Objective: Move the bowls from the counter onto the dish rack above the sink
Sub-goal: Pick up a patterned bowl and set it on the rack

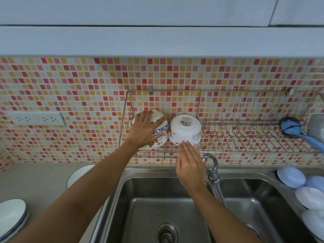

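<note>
Left hand (pixel 146 128) clasps patterned bowl (pixel 158 132); right hand (pixel 190 163) flat, fingertips touching white bowl (pixel 185 129).

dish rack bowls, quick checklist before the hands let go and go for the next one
1. White bowl upside down on the dish rack: ok.
2. Patterned bowls settled on the rack: cannot tell, left hand covers them.
3. Right hand free: ok, only the fingers touch the white bowl's rim.
4. Rack space to the right: ok.
5. Plates left on the counter: ok, in view.
</note>
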Tool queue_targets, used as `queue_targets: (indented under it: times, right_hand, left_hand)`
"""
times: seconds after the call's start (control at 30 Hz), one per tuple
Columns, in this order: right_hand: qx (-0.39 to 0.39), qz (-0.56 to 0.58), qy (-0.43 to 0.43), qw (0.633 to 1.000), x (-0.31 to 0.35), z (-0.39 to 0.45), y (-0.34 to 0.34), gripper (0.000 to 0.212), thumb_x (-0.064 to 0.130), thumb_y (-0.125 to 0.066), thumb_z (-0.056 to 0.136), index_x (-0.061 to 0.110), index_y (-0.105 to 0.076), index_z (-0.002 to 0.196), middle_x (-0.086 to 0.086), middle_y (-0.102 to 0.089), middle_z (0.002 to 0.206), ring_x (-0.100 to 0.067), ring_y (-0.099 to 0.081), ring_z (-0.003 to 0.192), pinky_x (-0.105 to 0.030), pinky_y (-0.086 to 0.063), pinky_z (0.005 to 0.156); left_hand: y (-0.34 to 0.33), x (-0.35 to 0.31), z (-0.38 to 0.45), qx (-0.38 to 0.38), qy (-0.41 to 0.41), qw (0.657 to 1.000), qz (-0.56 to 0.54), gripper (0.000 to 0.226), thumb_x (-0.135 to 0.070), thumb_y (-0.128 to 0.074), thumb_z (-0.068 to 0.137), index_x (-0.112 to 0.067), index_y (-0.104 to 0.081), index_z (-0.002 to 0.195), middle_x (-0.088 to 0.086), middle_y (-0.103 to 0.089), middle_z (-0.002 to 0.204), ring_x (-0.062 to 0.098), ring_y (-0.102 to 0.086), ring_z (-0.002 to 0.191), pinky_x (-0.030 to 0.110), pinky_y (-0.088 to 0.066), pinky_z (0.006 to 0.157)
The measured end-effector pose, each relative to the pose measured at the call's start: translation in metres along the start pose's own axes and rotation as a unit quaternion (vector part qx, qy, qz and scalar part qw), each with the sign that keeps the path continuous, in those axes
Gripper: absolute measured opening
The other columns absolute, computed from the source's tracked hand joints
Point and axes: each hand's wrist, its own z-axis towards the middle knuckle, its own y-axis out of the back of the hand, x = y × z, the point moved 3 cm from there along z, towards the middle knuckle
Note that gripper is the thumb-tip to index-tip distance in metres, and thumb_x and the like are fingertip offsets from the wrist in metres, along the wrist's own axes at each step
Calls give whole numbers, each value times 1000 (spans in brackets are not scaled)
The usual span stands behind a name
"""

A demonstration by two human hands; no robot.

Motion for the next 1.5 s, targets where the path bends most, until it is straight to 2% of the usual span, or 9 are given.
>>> queue_targets:
  times: [0.33,0.63,0.83,0.93,1.07,1.13,1.27,1.37,1.5]
  right_hand:
    - [8,-1,-3,1000,2,1,4,36,20,-46,94,2,-65,120,-14,-66,123,-25,-60,121,-44,-39,110]
    - [19,-7,-4,1000,3,4,7,37,21,-45,95,2,-67,118,-14,-67,121,-25,-61,119,-43,-34,112]
    - [39,6,-16,999,5,5,8,38,22,-43,95,2,-66,118,-14,-67,121,-25,-60,119,-44,-37,111]
    - [57,10,-21,998,4,5,9,40,24,-41,96,3,-66,119,-14,-67,121,-25,-60,119,-45,-40,110]
    - [101,24,-60,993,9,17,17,45,34,-40,98,5,-64,122,-12,-66,122,-23,-63,117,-40,-35,112]
    - [137,30,-74,987,9,30,21,55,43,-36,98,7,-53,136,-13,-58,133,-23,-55,126,-40,-28,114]
    - [267,11,-111,957,-8,55,11,70,53,-29,98,19,-5,154,-10,0,162,-26,0,150,-39,8,114]
    - [322,-39,-122,938,-8,61,-2,71,57,-25,97,25,4,154,-8,14,161,-29,10,149,-45,9,115]
    - [343,-57,-91,933,-1,58,-9,66,53,-19,99,28,9,153,-8,18,160,-29,11,149,-50,3,118]
  left_hand:
    - [-2,-5,-4,57,-26,998,-29,55,-63,-50,81,-33,-54,127,16,-52,123,33,-50,112,50,-42,94]
    - [-4,-4,-7,114,-14,992,-60,77,-74,-56,69,-36,-46,135,10,-43,128,28,-41,119,47,-35,101]
    - [-2,-1,-10,128,0,987,-97,68,-63,-58,79,-31,-45,137,7,-43,128,27,-41,119,43,-35,100]
    - [2,3,-16,102,45,982,-153,57,-53,-54,88,-23,-49,136,8,-50,131,29,-45,121,44,-39,101]
    - [12,8,-34,-7,128,967,-222,46,-44,-42,94,-17,-57,129,9,-56,126,29,-52,115,45,-44,97]
    - [13,6,-52,-17,171,956,-238,48,-45,-36,96,-17,-55,130,9,-54,132,28,-50,121,44,-41,102]
    - [5,-6,-84,52,177,969,-161,67,-55,-9,94,-20,-38,144,6,-41,149,26,-40,136,42,-28,113]
    - [-3,-6,-88,105,179,967,-150,74,-60,8,89,-26,-9,152,-2,-10,160,18,-12,147,37,0,117]
    - [-4,-4,-86,137,151,967,-155,85,-66,25,78,-27,6,151,-5,4,160,15,2,147,36,13,115]
